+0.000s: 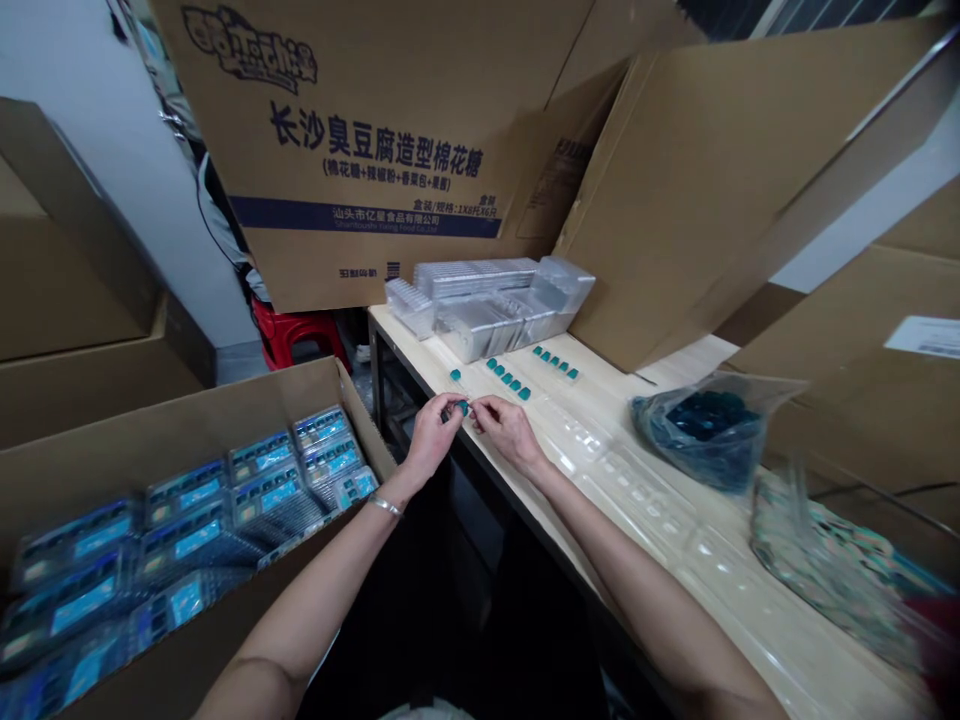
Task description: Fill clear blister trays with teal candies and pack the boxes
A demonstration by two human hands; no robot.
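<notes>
Between the fingertips of my left hand (435,430) is a small teal piece (462,408), its exact kind too small to make out. My right hand (510,432) is close beside it, thumb and forefinger pinched together; whether they grip something is unclear. Both hands are over the table's near edge. Just beyond them, one loose teal piece (455,375) lies on the table, with a row of teal pieces (508,380) to its right and a second row (555,362) farther back. Clear plastic blister trays (645,490) lie flat along the table, right of my hands.
Stacked clear plastic packs (495,305) stand at the table's far end, before large cardboard boxes (360,130). To the right sit a bag of dark teal pieces (705,420) and a bag of patterned pieces (817,560). At left, an open carton (225,420) holds filled packs. Behind is a red stool (300,335).
</notes>
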